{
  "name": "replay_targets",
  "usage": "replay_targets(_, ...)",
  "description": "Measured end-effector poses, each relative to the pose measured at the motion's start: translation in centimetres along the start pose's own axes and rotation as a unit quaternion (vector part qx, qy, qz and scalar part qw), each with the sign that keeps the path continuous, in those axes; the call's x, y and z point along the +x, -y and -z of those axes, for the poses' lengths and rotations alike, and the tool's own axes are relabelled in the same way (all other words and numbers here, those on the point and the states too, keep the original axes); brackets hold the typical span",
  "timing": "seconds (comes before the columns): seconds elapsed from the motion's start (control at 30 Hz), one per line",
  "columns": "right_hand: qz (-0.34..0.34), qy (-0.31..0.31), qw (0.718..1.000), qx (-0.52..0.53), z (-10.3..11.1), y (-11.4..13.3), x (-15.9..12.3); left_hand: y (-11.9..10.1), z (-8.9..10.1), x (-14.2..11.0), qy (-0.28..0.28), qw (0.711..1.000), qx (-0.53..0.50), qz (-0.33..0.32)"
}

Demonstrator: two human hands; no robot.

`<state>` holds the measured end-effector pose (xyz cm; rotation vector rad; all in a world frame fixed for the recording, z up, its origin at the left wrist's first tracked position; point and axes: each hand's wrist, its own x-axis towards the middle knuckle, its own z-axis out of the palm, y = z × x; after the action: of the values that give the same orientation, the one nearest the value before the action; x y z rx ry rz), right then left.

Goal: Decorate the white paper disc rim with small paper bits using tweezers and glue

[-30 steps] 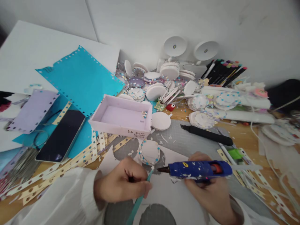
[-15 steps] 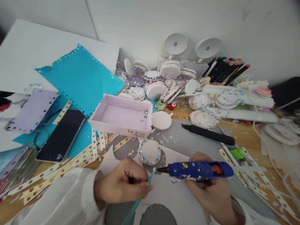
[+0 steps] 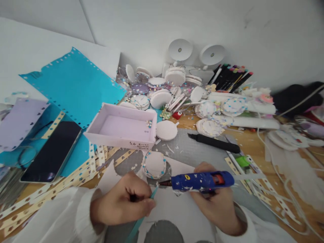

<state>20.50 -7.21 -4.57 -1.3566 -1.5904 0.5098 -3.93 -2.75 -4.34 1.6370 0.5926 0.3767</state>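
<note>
Glue gun [image 3: 202, 181] in blue sits level in our right hand [image 3: 215, 206], just right of centre in the head view, its dark nozzle [image 3: 165, 183] pointing left above a white sheet [image 3: 177, 202]. Our hands are apart: the right wraps around the gun's body, while the left hand [image 3: 126, 199] pinches a slender teal tool [image 3: 136, 227] with a tiny pale piece [image 3: 157, 183] at its tip. We cannot tell whether nozzle and piece touch. Between our hands, bare sheet runs down to its round cutouts. Just beyond the nozzle lies a white disc [image 3: 155, 164] edged with blue bits, then the front wall of a lilac box [image 3: 121, 140]. Past the gun, open gray mat [image 3: 183, 140] reaches a black cutter [image 3: 215, 143]. White flecks spot the gun's casing; it has a yellow oval mark, a red part in its rear opening, and a pale stick [image 3: 249, 176] jutting from its back.
</note>
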Motion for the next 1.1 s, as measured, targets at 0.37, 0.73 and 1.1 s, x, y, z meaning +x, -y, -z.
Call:
replay_targets(0.37,-0.004,0.006,1.000,-0.010,0.1,-0.4,-0.3,0.0,0.0,0.2,-0.008,1.000,0.005,-0.007)
replay_targets(0.73,0.016,-0.016,1.000,-0.016,0.4,0.1,0.2,0.0,0.0,-0.1,-0.001,1.000,0.005,0.001)
replay_targets(1.1,-0.023,-0.101,0.958,-0.267,4.0,-4.3,1.5,-0.3,0.2,0.2,-0.011,0.999,-0.038,-0.001)
